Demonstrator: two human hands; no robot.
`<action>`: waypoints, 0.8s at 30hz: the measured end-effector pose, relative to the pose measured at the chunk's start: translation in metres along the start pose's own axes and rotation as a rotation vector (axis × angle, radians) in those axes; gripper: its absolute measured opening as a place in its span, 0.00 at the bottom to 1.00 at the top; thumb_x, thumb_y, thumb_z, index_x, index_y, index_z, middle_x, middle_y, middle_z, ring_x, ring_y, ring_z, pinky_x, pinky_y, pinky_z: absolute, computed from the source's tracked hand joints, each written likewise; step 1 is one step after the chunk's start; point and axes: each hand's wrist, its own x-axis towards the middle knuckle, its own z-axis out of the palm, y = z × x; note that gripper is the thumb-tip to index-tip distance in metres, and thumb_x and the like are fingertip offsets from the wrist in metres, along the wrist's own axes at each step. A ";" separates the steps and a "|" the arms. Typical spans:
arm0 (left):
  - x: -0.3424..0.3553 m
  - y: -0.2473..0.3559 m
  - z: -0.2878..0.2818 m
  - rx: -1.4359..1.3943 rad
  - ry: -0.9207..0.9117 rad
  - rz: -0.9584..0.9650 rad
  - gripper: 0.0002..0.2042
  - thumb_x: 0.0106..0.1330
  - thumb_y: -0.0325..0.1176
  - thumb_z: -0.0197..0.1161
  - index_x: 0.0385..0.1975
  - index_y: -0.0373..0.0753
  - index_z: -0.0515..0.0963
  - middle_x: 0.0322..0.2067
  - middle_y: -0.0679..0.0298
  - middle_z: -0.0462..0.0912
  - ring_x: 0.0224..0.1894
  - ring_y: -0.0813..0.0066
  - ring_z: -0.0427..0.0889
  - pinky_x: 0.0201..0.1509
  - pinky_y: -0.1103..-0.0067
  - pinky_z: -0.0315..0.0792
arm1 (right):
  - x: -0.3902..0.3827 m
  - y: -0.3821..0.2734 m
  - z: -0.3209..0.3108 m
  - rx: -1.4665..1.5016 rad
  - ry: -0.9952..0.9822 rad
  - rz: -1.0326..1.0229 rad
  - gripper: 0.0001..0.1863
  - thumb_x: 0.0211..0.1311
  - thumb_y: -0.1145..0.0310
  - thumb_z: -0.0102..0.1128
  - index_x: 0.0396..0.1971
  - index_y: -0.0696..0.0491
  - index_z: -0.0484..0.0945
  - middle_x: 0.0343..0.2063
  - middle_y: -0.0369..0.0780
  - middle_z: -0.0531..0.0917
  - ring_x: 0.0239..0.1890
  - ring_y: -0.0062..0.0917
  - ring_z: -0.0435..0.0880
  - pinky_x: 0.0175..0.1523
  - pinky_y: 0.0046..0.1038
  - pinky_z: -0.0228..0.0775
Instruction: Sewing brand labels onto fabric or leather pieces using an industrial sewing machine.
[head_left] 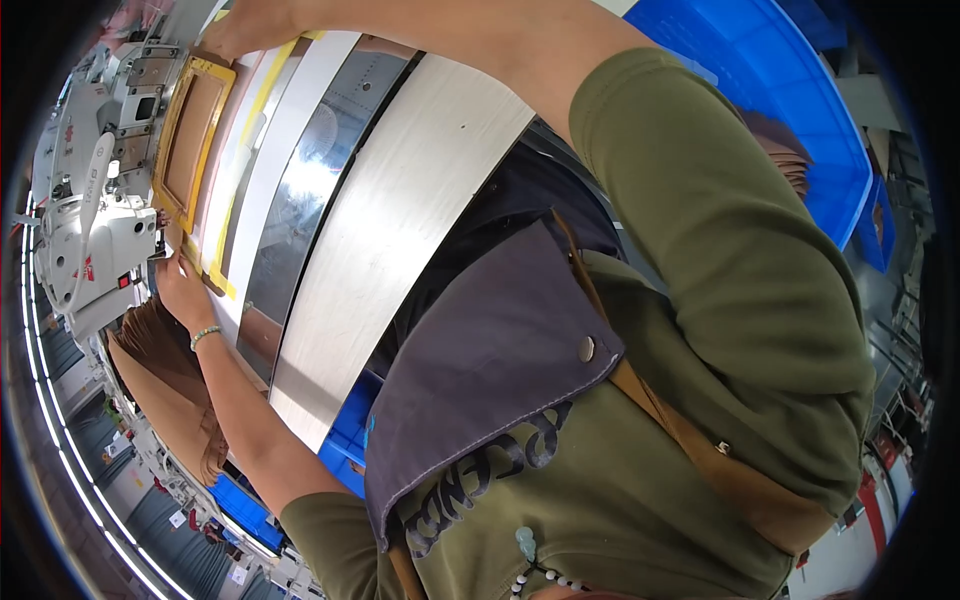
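Note:
At the left of the head view, a flat frame with a yellow edge (214, 118) lies beside a white sewing machine (105, 235). A brown panel (190, 135) shows inside it. My left hand (182, 292), with a beaded bracelet, is at the frame's lower end near the machine's head. Its fingers are drawn together at the brown edge; what lies between them is too small to make out. At the frame's upper end, my right hand (238, 30) is curled over the corner, its fingertips partly hidden. A stack of brown panels (150, 365) hangs below my left hand.
A pale table board (400, 190) and a shiny metal strip (315, 160) run between my body and the machine. A large blue bin (800, 90) with folded brown pieces (775, 150) stands at upper right. Another blue bin (345, 440) sits under the board.

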 end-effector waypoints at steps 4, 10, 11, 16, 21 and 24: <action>0.005 0.008 0.003 0.002 0.008 0.031 0.11 0.74 0.28 0.61 0.49 0.34 0.88 0.45 0.49 0.85 0.49 0.48 0.84 0.55 0.61 0.78 | -0.007 0.005 0.001 0.062 -0.017 0.035 0.11 0.63 0.69 0.61 0.35 0.53 0.91 0.41 0.45 0.91 0.44 0.43 0.92 0.46 0.48 0.83; -0.009 -0.018 0.013 -0.077 -0.034 -0.212 0.12 0.71 0.30 0.62 0.47 0.36 0.90 0.39 0.49 0.87 0.42 0.48 0.87 0.50 0.59 0.80 | 0.032 -0.012 0.006 0.487 -0.218 0.291 0.20 0.72 0.60 0.56 0.53 0.57 0.86 0.54 0.48 0.88 0.59 0.48 0.84 0.63 0.45 0.75; -0.007 -0.027 0.020 -0.051 -0.033 -0.211 0.12 0.70 0.30 0.62 0.47 0.37 0.90 0.37 0.48 0.87 0.41 0.47 0.87 0.49 0.59 0.80 | 0.036 -0.010 0.013 0.510 -0.200 0.292 0.20 0.72 0.59 0.54 0.51 0.57 0.86 0.52 0.49 0.88 0.57 0.48 0.85 0.61 0.46 0.76; 0.020 -0.018 0.039 0.150 -0.189 -0.240 0.14 0.72 0.33 0.62 0.52 0.46 0.90 0.38 0.46 0.89 0.42 0.46 0.88 0.49 0.58 0.81 | 0.039 0.016 0.067 0.575 -0.038 0.381 0.21 0.72 0.57 0.52 0.49 0.56 0.87 0.50 0.51 0.89 0.53 0.50 0.86 0.59 0.49 0.76; 0.033 -0.010 0.034 0.013 -0.106 -0.191 0.14 0.73 0.33 0.61 0.53 0.45 0.90 0.43 0.45 0.90 0.43 0.45 0.89 0.51 0.59 0.81 | 0.041 0.077 0.061 0.553 -0.334 0.153 0.11 0.68 0.66 0.59 0.43 0.53 0.87 0.45 0.46 0.90 0.49 0.46 0.89 0.50 0.47 0.82; -0.043 -0.046 0.018 0.038 -0.200 -0.285 0.16 0.72 0.31 0.59 0.53 0.40 0.89 0.45 0.45 0.90 0.43 0.44 0.89 0.51 0.59 0.82 | 0.046 -0.024 0.038 0.419 -0.175 0.207 0.09 0.67 0.70 0.61 0.43 0.50 0.87 0.42 0.45 0.90 0.48 0.45 0.90 0.47 0.46 0.83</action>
